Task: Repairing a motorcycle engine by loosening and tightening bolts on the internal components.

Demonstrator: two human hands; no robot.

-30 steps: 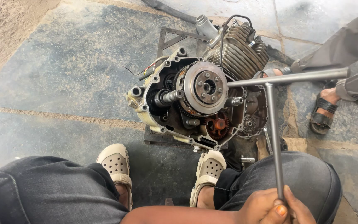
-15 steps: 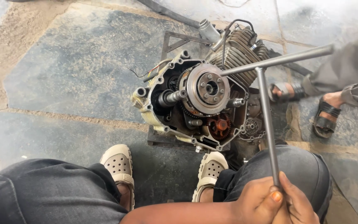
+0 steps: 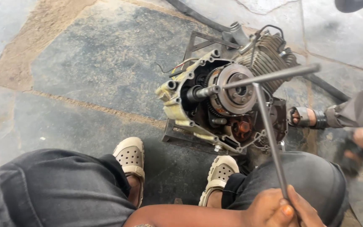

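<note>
We clamp both hands (image 3: 280, 208) around the long shank of the T-handle wrench (image 3: 269, 126). Its axis runs up and slightly leftward from them; the crossbar tip meets the engine (image 3: 227, 101).

cream shoes (image 3: 132, 157) (grey wrench (image 3: 269, 126))

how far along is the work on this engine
Done: the engine sits on its stand with the side cover off, the clutch exposed. In hand: the hands grip a T-handle wrench set on the clutch centre. Left: the clutch is still mounted, the side still uncovered.
</note>
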